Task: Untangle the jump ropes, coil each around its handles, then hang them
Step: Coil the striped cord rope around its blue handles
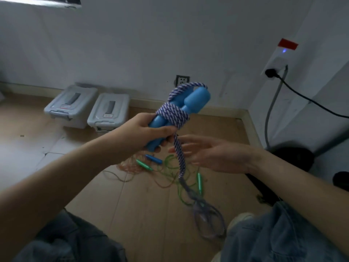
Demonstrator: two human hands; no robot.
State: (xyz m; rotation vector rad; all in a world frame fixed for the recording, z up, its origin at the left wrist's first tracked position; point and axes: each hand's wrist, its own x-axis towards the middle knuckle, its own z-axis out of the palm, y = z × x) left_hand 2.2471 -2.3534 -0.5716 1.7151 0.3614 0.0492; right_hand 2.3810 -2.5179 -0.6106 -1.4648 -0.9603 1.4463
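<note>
So the left hand [149,129] has its grip wrapped tight round the lower ends of the two blue handles [181,110], which point up and away to the right. A few turns of the striped rope [172,112] already sit round their middle. The loose tail drops straight down from there, right past the open, flat right hand [213,156], which holds nothing. That hand's the obvious one to catch it. Other ropes [166,167] lie tangled on the floor [132,205].
</note>
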